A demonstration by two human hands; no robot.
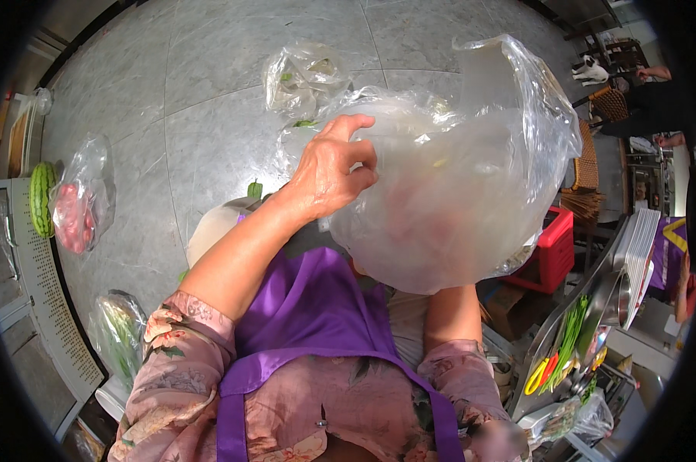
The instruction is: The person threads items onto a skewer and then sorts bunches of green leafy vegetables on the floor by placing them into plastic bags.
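Note:
A large translucent plastic bag (440, 190) is spread out in front of me, to the right. At its left edge is my left hand (348, 159), its fingers bent; whether they pinch the film is unclear. My right forearm goes up behind or into the bag. Only a blurred reddish shape shows through the plastic there, so my right hand's grip is hidden. Above my left hand, a smaller clear bag (304, 78) with some green bits lies on the grey floor. A green leaf or pod (255, 189) lies on the floor left of my wrist.
At left are a watermelon (43, 199), a clear bag of red items (75, 216) and bagged green vegetables (120, 332). At right stand a red plastic crate (558, 248), a wicker chair (584, 159) and a metal surface with green stalks (567, 341) and yellow-handled scissors (535, 376). Another person is partly visible beyond.

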